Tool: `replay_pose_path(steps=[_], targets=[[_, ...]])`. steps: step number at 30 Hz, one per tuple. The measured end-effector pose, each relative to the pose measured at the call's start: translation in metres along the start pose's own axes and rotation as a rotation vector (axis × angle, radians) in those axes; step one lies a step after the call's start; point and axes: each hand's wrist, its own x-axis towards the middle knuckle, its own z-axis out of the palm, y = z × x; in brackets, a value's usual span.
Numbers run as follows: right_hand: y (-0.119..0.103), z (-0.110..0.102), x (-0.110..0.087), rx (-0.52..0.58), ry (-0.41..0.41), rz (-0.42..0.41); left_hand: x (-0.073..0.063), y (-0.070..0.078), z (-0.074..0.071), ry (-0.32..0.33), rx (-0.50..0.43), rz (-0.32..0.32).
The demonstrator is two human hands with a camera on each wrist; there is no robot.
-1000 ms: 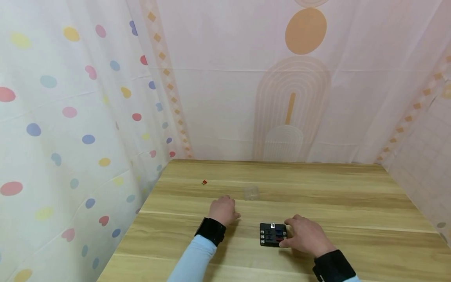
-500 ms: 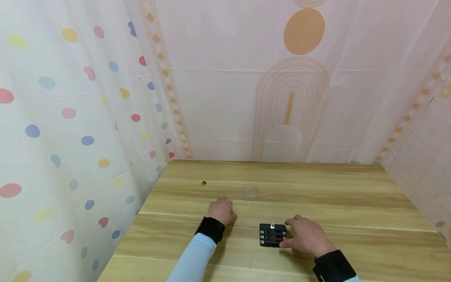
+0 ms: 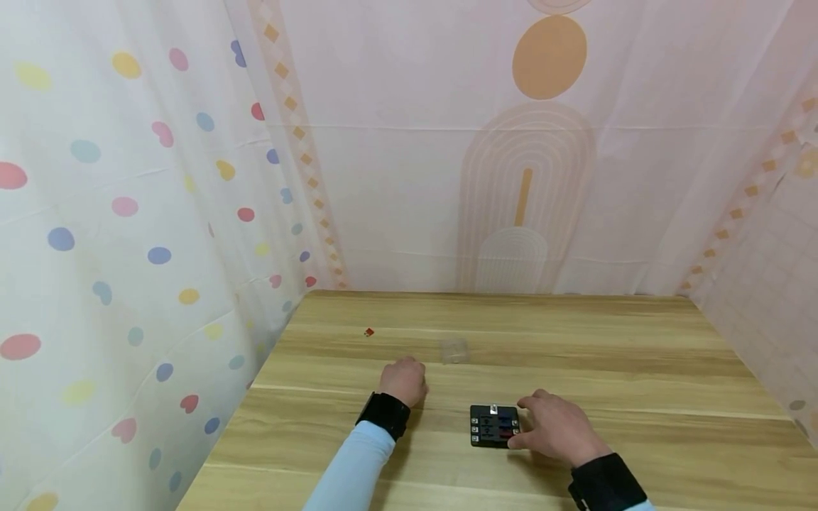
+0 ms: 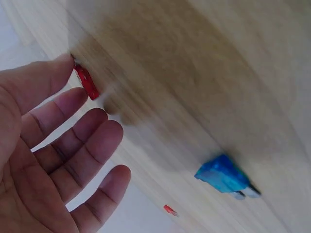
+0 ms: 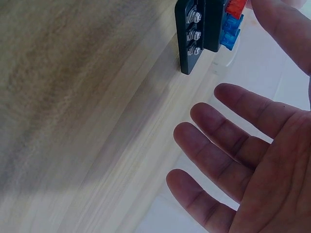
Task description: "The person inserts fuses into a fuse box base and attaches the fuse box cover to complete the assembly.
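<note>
A red blade fuse [image 4: 86, 82] sits between the thumb and index fingertips of my left hand [image 3: 404, 381], which pinches it close over the wooden table. A larger blue blade fuse [image 4: 223, 174] lies beside that hand, its metal prongs showing in the left wrist view; in the head view I do not see it. My right hand [image 3: 557, 426] reaches around the right edge of a black fuse block [image 3: 483, 428], thumb at a red fuse [image 5: 235, 8] in it. Blue fuses [image 5: 231, 31] are seated beside that red one. The other right fingers are loosely extended.
Another small red fuse [image 3: 368, 332] lies toward the back left of the table [image 3: 575, 341]. A clear plastic cover [image 3: 455, 350] lies behind the fuse block. Patterned curtains [image 3: 409, 177] border the table at the back and sides.
My left hand has drawn its thumb in and its fingers together, staying at nearly the same spot. The right hand and the fuse block keep their places.
</note>
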Motion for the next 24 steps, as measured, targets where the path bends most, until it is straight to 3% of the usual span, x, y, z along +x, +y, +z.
replay_pose_path(steps=[11,18,24], targets=[[0.0015,0.0011,0.0014,-0.015,-0.006,-0.002,0.0003,0.0027,0.006,0.037,0.001,0.065],[0.0015,0.0012,0.0019,-0.014,-0.007,0.001,0.0019,0.0021,0.0053,0.004,-0.06,0.122],[0.0017,0.0,0.0024,-0.014,-0.002,-0.001,0.0002,0.0019,0.003,0.017,-0.068,0.079]])
